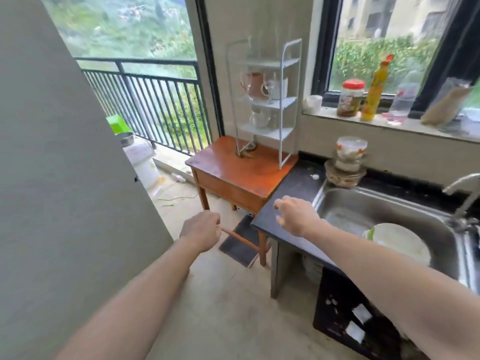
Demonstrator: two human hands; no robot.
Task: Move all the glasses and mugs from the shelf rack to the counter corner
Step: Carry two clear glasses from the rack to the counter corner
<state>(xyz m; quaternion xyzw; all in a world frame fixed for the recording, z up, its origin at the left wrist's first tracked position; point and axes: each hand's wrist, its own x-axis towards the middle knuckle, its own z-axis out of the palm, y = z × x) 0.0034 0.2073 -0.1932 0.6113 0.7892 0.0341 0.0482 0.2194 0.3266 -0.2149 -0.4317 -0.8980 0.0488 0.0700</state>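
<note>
Wood table [233, 172] w/ shelf rack [275, 64]

Both of the person's arms were bare and reached out ahead, held low. The left arm [135, 289] ran up from the lower left, the wrist in line with the forearm. The left hand [201, 231] was turned back upward, its fingers folded under into a fist and the knuckles pointing forward. The right arm [376, 258] came in from the lower right, angled toward the left, and reached a little farther out. The right hand [296, 216] was palm down, its fingers spread apart and gently bent, the tips drooping. The two hands were apart, side by side, the right one slightly higher.
</note>
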